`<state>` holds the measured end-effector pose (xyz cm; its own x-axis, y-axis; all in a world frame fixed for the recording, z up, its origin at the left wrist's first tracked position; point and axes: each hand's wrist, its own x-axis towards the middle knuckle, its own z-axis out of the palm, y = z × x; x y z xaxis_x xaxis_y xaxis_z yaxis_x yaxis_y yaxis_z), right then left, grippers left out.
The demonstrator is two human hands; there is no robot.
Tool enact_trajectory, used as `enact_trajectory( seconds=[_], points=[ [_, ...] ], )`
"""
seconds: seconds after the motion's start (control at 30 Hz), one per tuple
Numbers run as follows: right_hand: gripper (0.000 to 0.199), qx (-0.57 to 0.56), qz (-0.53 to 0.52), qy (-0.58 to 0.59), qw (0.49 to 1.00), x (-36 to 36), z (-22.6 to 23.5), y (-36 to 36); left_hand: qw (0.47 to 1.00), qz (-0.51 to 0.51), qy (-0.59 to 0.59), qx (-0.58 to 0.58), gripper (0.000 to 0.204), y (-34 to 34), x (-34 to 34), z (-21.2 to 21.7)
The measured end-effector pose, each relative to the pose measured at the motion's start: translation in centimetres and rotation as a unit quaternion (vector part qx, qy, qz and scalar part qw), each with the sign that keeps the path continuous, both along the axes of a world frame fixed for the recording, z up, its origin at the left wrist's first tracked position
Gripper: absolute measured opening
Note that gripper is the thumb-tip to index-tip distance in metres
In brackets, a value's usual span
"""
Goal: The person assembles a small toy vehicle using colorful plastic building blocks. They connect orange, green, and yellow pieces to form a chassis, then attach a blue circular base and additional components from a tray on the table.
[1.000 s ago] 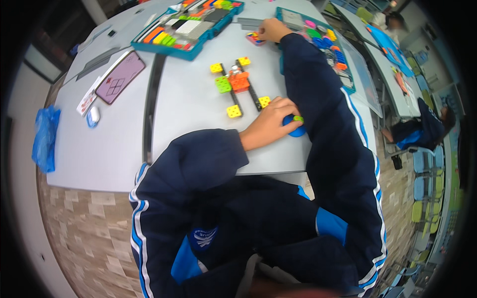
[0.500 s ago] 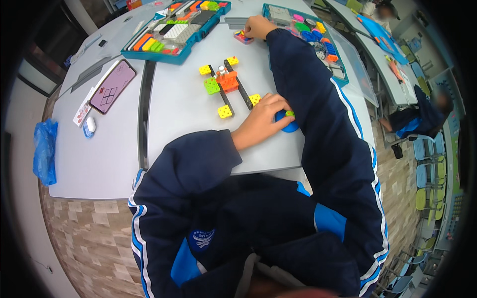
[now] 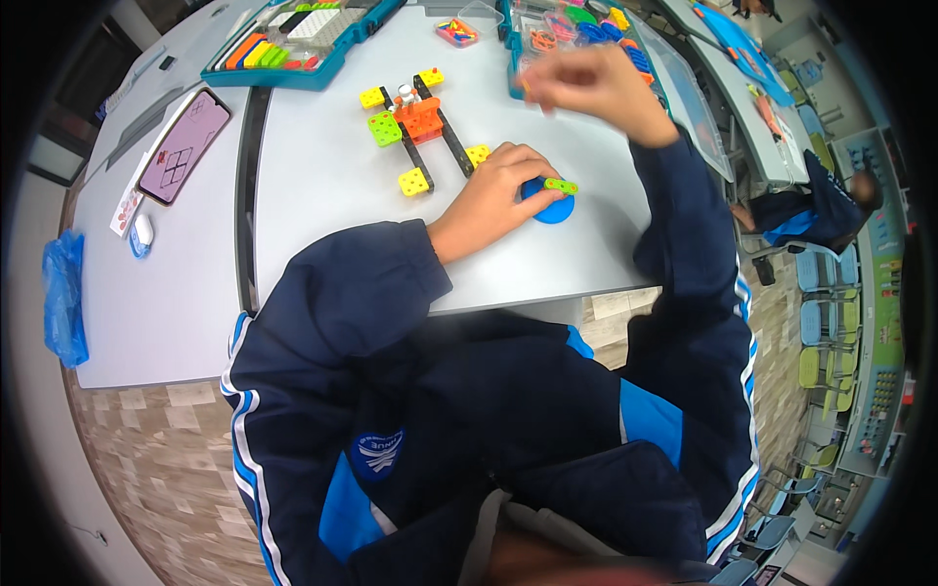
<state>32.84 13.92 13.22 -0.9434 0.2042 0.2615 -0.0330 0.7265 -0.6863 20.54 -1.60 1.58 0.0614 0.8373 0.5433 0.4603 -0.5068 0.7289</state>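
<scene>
My left hand [image 3: 496, 195] rests on the table, fingers curled round the edge of a blue disc [image 3: 553, 211]. A short green strip with holes [image 3: 561, 186] lies over the disc, by my thumb. Raised to the right, my right hand [image 3: 596, 86] is blurred; thumb and fingertips are pinched round something tiny, with a yellowish speck showing. Beyond my left hand sits a built model with two long black beams [image 3: 457, 140], an orange block [image 3: 422, 121], a green block [image 3: 384, 128] and yellow corner blocks [image 3: 413, 182]. One yellow block is partly behind my left fingers.
A small clear box of coloured pegs [image 3: 456, 32] stands at the back. Teal cases of building parts lie at the back left [image 3: 278, 80] and, partly behind my right hand, back right [image 3: 514, 73]. Left are a phone [image 3: 182, 146], a white-and-blue object [image 3: 142, 234] and a blue bag [image 3: 64, 298].
My right hand has left the peg box and come back to the right and nearer. My left hand stays at the blue disc, where the green strip now shows more. The view has shifted.
</scene>
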Motion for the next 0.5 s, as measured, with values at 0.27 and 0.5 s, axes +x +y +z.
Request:
enact_trajectory(
  seconds=[0.27, 0.5],
  points=[
    [0.010, -0.103, -0.217, 0.037, 0.970, 6.5, -6.5, -5.8, 0.999, -0.010, -0.038, 0.005, 0.020, 0.2, 0.1, -0.2],
    [0.006, 0.033, -0.243, 0.089, 0.965, 6.6, -7.4, -7.4, 1.000, 0.001, -0.004, 0.004, 0.020, 0.0, -0.1, -0.1]
  ],
)
